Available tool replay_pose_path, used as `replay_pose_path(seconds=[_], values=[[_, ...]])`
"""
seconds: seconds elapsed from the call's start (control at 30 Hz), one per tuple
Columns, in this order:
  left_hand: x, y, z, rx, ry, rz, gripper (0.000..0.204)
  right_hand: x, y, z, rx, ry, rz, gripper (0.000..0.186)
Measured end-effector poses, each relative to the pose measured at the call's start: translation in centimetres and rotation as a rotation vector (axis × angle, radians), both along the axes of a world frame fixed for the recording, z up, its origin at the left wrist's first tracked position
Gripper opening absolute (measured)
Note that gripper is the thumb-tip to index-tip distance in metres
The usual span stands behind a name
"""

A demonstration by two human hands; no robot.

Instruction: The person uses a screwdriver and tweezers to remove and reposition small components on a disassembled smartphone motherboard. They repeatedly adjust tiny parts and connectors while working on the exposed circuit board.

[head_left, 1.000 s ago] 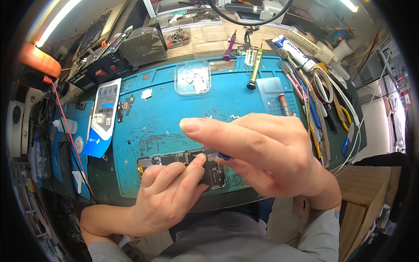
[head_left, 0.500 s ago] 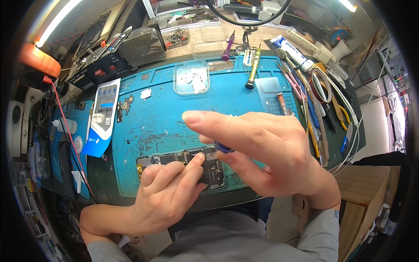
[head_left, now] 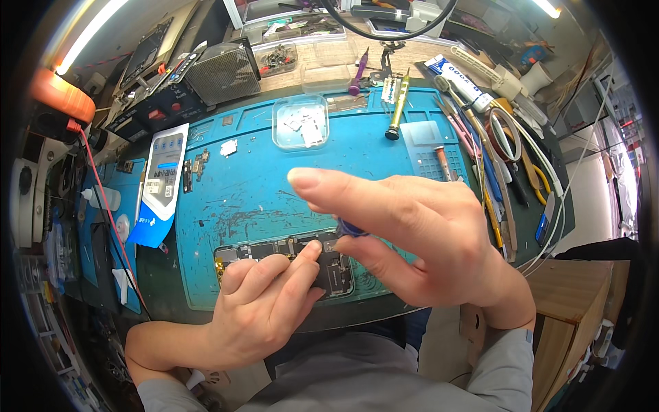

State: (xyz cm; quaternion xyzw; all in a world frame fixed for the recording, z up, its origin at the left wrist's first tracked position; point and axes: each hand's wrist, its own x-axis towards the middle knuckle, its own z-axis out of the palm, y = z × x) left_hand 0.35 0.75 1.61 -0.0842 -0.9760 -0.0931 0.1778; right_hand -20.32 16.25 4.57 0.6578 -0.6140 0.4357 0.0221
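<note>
The opened flat phone with dark inner boards lies in front of me, on the near part of the scratched blue work mat. My left hand is over its middle: one outstretched fingertip seems to press on the dark boards, and the other fingers are curled. Whether they pinch something below, I cannot tell. My right hand grips a small dark-blue round-ended tool between thumb and fingers, above the right part of the phone, while one long finger stretches over it to the left.

I judge that the step in hand is to work with this tool at one spot near my left fingertip, probably as with a screwdriver, while the left hand steadies the phone. The next move calls, I think, for a firm left finger, a straight tool and only light force.

The tip of the tool does not show, so I cannot say if it touches the phone. My left hand also covers the near middle of the phone. Farther away, the clear square plastic box holds small pale pieces, too small for me to name.
</note>
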Motion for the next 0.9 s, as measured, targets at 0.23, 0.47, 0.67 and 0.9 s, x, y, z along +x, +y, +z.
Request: replay_pose_path(seconds=[0.23, 0.47, 0.67, 0.9], values=[[0.11, 0.06, -0.12, -0.014, -0.005, 0.005, 0.048, -0.13, 0.29, -0.09, 0.052, 0.037, -0.021, 0.061], [0.13, 0.23, -0.13, 0.0, -0.002, 0.013, 0.05, -0.23, 0.18, -0.1, 0.031, 0.004, -0.009, 0.059], [0.17, 0.15, 0.03, 0.001, -0.003, 0.008, 0.053, 0.3, 0.05, -0.41, 0.008, -0.058, -0.024, 0.055], [0.04, 0.4, 0.01, 0.066, 0.021, 0.009, 0.068, 0.07, 0.41, -0.25, 0.036, -0.052, -0.068, 0.057]])
